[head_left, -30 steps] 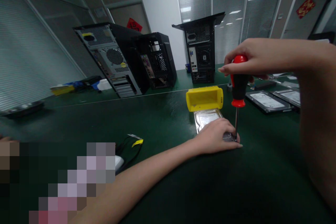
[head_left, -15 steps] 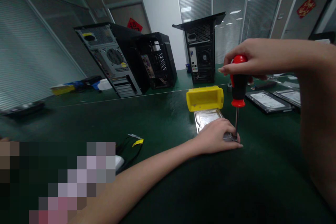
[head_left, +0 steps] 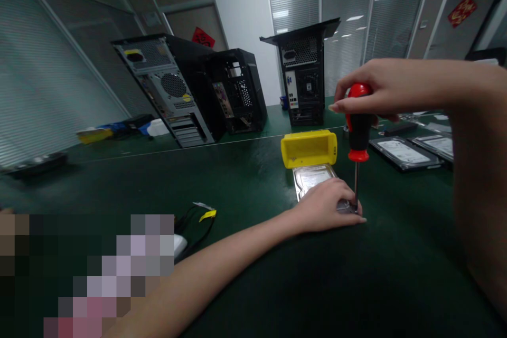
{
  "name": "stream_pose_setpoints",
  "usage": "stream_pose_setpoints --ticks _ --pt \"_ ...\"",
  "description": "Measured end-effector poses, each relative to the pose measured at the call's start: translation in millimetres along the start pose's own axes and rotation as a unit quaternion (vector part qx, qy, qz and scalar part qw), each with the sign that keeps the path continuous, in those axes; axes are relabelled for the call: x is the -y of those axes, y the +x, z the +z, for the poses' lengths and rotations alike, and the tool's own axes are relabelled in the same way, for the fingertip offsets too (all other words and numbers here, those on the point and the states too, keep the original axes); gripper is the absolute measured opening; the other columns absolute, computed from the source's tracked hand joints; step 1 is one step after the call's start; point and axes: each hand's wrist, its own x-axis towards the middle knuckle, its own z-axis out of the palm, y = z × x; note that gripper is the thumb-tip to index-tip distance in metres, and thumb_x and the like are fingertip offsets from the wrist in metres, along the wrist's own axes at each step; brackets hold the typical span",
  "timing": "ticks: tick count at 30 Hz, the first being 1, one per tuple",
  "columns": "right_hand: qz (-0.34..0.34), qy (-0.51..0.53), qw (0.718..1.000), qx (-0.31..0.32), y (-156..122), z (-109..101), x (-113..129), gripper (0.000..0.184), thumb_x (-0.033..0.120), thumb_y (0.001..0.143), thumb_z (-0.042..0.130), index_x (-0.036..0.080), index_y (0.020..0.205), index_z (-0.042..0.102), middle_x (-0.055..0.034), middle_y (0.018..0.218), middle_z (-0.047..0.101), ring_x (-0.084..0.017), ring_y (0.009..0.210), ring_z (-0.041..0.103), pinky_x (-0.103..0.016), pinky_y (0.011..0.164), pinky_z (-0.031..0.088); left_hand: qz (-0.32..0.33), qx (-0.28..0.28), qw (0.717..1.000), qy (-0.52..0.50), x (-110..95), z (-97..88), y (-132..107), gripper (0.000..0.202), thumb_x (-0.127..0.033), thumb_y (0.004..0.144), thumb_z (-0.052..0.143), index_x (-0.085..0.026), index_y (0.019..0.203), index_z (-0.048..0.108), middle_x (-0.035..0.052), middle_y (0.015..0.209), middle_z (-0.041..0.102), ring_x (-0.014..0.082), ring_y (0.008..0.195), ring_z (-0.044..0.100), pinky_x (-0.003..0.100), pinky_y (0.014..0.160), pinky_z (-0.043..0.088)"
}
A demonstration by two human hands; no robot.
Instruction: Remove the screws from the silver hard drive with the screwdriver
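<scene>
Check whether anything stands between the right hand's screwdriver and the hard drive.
Nothing visible does. The right hand holds the screwdriver upright, its shaft down at the near right corner of the hard drive; the left hand lies across the drive's middle.

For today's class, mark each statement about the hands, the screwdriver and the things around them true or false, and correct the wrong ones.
1. The right hand grips a red-and-black screwdriver. True.
2. The left hand is on a hard drive. True.
3. The screwdriver is held level. False: it is upright, tip down.
4. A yellow bin is beyond that hard drive. True.
5. Only one computer case stands behind. False: there are three computer cases.
</scene>
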Motion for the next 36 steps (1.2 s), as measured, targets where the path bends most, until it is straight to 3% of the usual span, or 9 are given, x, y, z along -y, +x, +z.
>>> stream_pose_setpoints --ticks 26,36 --pt "0.015 0.006 1.000 0.000 -0.7 0.3 2.6 0.048 0.056 0.079 0.047 0.018 0.106 0.057 -0.0077 0.079 0.061 -0.012 0.052 0.053 -0.025 0.042 0.041 0.009 -0.006 1.000 0.012 2.0 1.4 -0.4 0.023 -0.038 0.078 0.060 -0.018 0.086 0.065 0.0040 0.091 0.059 0.0177 0.093 0.052 0.030 0.085 0.040" --pt "0.005 0.013 1.000 -0.014 1.1 3.1 -3.3 0.044 0.052 0.077 0.050 0.021 0.107 0.058 -0.0049 0.078 0.059 -0.013 0.058 0.054 -0.023 0.044 0.041 0.010 -0.007 1.000 0.015 2.3 1.6 -0.3 0.024 -0.039 0.077 0.061 -0.017 0.085 0.065 0.0045 0.092 0.059 0.0180 0.092 0.052 0.031 0.084 0.040"
